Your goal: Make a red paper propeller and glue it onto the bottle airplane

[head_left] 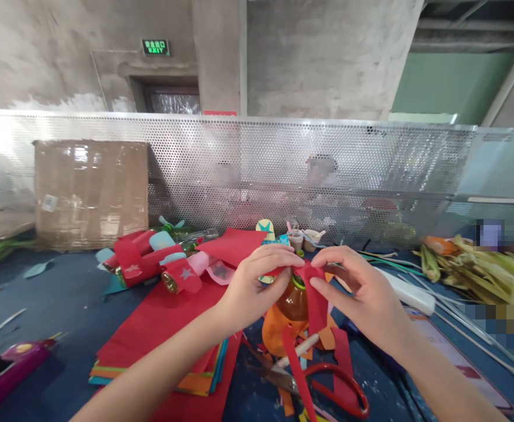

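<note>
Both hands meet over an amber plastic bottle (292,302) with a green ring at its neck and orange sheet material (276,333) around its lower part. My right hand (360,293) pinches a red strip (318,305) that hangs down beside the bottle. Fingers of my left hand (261,284) are closed at the bottle's top, where they meet the red material; exactly what they grip is partly hidden. Below lie scissors (362,398) with red handles, a narrow red strip (298,372), a pale stick (303,346) and orange scraps.
Stacked coloured sheets (140,334) lie left of the bottle. Behind them are red-wrapped bottle crafts (145,261). A cardboard box (92,193) leans against a perforated metal screen (274,152). Right are a white glue-gun-like bar (408,291), thin rods and corn husks (480,269). A purple power strip (17,369) sits front left.
</note>
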Demonstrator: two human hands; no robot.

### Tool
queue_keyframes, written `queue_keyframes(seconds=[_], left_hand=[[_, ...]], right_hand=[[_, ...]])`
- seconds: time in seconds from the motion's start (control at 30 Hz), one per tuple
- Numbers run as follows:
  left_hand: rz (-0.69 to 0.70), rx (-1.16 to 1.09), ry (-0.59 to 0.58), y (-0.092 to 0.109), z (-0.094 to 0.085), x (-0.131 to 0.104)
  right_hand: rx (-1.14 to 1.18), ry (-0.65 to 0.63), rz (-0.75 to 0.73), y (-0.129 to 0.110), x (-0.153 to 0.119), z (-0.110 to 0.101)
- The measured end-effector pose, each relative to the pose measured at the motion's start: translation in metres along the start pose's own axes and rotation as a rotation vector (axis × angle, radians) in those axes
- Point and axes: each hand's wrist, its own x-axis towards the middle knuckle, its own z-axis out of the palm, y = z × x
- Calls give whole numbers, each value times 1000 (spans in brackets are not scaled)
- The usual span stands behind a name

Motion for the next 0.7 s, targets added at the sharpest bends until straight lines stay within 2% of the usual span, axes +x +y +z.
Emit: queue_keyframes(seconds=[0.37, 0.57, 0.7], left_hand=[[64, 42, 66, 3, 2, -1], [80, 31, -5, 6, -1, -1], [89, 17, -1, 5, -1, 0]], right_hand=[[-129, -30, -104, -3, -3, 0], [-210, -21, -155, -8, -2, -2], [-214, -27, -176, -10, -2, -4]])
